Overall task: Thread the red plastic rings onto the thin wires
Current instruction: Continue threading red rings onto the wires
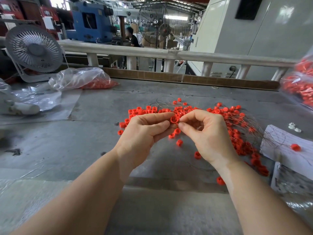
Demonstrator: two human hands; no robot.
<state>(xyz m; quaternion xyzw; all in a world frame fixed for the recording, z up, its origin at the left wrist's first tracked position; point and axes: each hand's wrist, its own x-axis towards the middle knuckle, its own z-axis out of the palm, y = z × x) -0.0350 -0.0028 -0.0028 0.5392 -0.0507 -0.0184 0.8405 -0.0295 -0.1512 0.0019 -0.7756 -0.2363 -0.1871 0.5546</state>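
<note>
My left hand (144, 133) pinches a red plastic ring (174, 119) between thumb and forefinger above the grey table. Just to its right, my right hand (205, 133) has its thumb and forefinger pinched together close under the ring; the thin wire it seems to hold is too fine to make out there. Behind and to the right of both hands lies a heap of loose red rings (186, 110). A fan of thin wires (245, 122) runs through the heap toward the right, several of them with rings on them.
A clear bag of red rings (94, 82) lies at the back left beside a white desk fan (33, 50). More bagged rings (301, 89) sit at the right edge. White paper (279, 143) lies at right. A person sits beyond the white railing (152, 52).
</note>
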